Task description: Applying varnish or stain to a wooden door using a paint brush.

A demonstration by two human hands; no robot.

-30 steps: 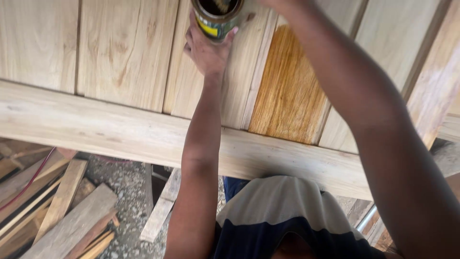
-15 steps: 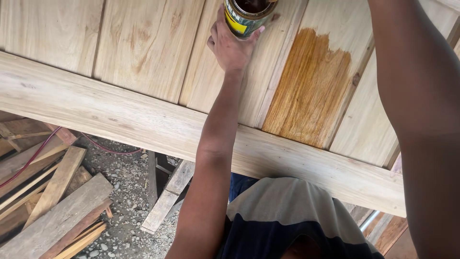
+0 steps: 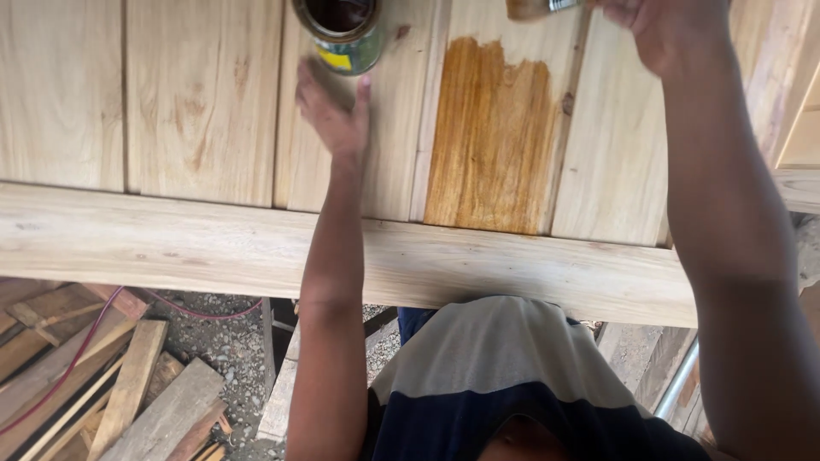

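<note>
The person is wearing a sleeveless shirt [image 3: 512, 376], pale grey above a dark navy band, leaving both arms bare to the shoulder.

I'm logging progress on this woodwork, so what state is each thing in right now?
Tin: open, no lid, dark liquid inside, standing on the boards.
Left hand: open, just below the tin, not gripping it.
Right hand: closed around the brush handle.
Brush: bristles wet and brown, at the top of the stained patch.
Stained board: partly coated, orange-brown.
Other boards: bare, pale wood.

open round tin [image 3: 340, 30], yellow-green label [image 3: 346, 58]
</note>
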